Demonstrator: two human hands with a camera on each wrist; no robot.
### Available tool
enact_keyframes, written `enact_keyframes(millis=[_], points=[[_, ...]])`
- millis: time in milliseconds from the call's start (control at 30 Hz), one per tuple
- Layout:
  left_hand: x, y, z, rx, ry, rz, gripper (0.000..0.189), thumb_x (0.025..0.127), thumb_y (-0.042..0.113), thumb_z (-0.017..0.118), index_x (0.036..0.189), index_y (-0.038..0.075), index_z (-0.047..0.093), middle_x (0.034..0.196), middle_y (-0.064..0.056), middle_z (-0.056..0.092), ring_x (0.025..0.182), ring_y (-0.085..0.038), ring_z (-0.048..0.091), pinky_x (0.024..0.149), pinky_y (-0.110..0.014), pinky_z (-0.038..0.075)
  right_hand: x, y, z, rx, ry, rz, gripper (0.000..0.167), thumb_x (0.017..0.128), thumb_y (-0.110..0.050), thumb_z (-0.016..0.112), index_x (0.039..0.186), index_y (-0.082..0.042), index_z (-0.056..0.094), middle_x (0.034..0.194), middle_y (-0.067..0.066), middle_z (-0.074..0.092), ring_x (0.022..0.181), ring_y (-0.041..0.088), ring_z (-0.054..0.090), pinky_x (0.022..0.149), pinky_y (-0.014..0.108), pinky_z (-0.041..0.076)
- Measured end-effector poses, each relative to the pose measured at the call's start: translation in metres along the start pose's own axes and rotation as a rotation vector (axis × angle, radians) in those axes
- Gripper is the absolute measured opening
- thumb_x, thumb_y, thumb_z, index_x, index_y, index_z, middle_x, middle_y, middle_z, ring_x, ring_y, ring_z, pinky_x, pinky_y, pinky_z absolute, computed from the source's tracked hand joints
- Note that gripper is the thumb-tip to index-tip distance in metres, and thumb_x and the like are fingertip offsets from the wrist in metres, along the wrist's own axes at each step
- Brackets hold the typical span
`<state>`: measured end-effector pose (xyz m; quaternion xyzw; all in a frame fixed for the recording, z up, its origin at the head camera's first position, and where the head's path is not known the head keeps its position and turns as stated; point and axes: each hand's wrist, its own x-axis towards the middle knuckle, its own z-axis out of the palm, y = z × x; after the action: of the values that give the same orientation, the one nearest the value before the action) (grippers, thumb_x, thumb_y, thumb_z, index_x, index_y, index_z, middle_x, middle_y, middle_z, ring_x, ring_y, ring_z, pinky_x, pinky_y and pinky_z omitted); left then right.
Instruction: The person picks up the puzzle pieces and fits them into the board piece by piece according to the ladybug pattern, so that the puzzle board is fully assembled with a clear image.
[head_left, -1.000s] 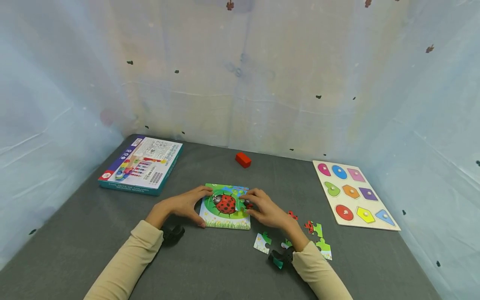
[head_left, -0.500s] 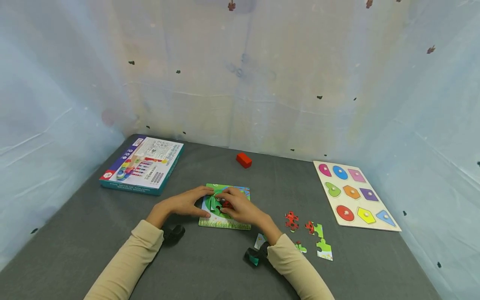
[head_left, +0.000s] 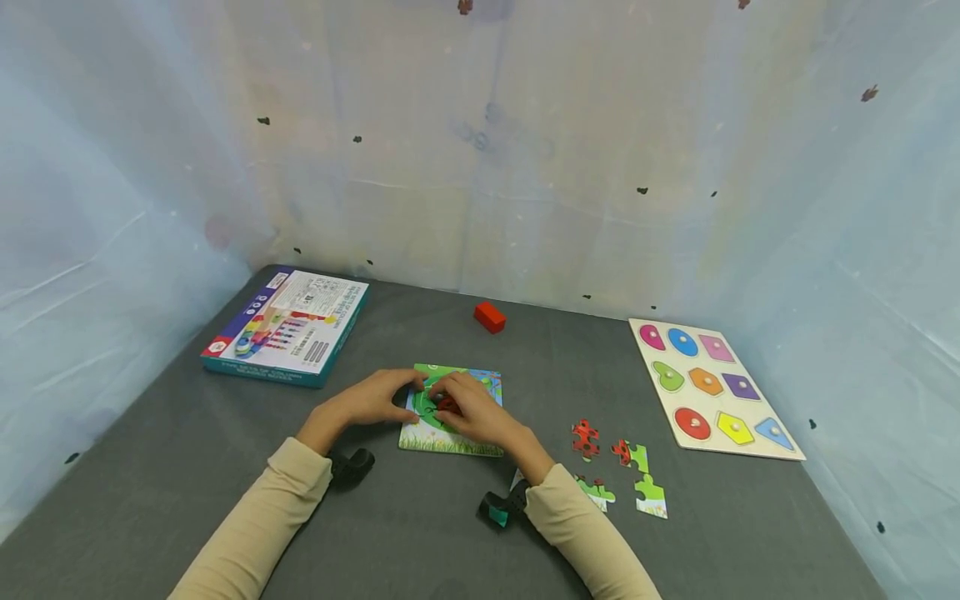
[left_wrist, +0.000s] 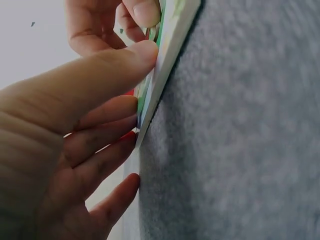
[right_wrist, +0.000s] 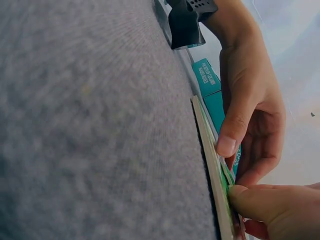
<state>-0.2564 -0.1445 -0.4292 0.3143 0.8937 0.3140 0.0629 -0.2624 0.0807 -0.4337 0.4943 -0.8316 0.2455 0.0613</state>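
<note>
A ladybug jigsaw puzzle board (head_left: pixel 450 445) lies flat on the dark grey table between both hands. My left hand (head_left: pixel 363 403) holds its left side, with the thumb near the front and the fingers toward the back. Over the middle of the board, my right hand (head_left: pixel 483 414) pinches a red puzzle piece (head_left: pixel 447 404) between thumb and fingers; the hand hides most of it. In the right wrist view, the left thumb (right_wrist: pixel 228 145) touches the board's edge. Much of the ladybug picture is covered by the hands.
Loose puzzle pieces lie right of the board, among them a red one (head_left: pixel 586 439) and a green one (head_left: pixel 651 497). A red block (head_left: pixel 490 317) sits behind. A flat box (head_left: pixel 288 329) stands at left, a shape-peg board (head_left: pixel 735 437) at right. A plastic sheet hangs behind.
My right hand has moved left with the puzzle piece, from the board's right side to its middle, then shifted only slightly. The left hand keeps its place at the left side.
</note>
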Motion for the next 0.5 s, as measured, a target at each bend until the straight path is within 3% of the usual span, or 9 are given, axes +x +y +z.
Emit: enact_keyframes(millis=[200, 500], points=[[0.000, 0.004, -0.001, 0.054, 0.021, -0.002, 0.058, 0.081, 0.023, 0.073, 0.129, -0.002, 0.051, 0.110, -0.009, 0.061, 0.106, -0.027, 0.056, 0.091, -0.045, 0.043, 0.000, 0.003, 0.002, -0.004, 0.006, -0.005, 0.018, 0.086, -0.014, 0.068, 0.101, -0.006, 0.061, 0.106, 0.006, 0.060, 0.100, 0.018, 0.053, 0.092, 0.033, 0.040], [0.002, 0.004, 0.000, 0.097, 0.028, 0.037, 0.056, 0.081, 0.021, 0.073, 0.127, -0.003, 0.053, 0.105, -0.006, 0.063, 0.102, -0.025, 0.058, 0.089, -0.045, 0.044, -0.004, 0.012, 0.000, -0.022, 0.021, 0.034, 0.032, 0.087, -0.026, 0.067, 0.113, -0.008, 0.064, 0.115, 0.007, 0.061, 0.112, 0.021, 0.052, 0.099, 0.037, 0.037]])
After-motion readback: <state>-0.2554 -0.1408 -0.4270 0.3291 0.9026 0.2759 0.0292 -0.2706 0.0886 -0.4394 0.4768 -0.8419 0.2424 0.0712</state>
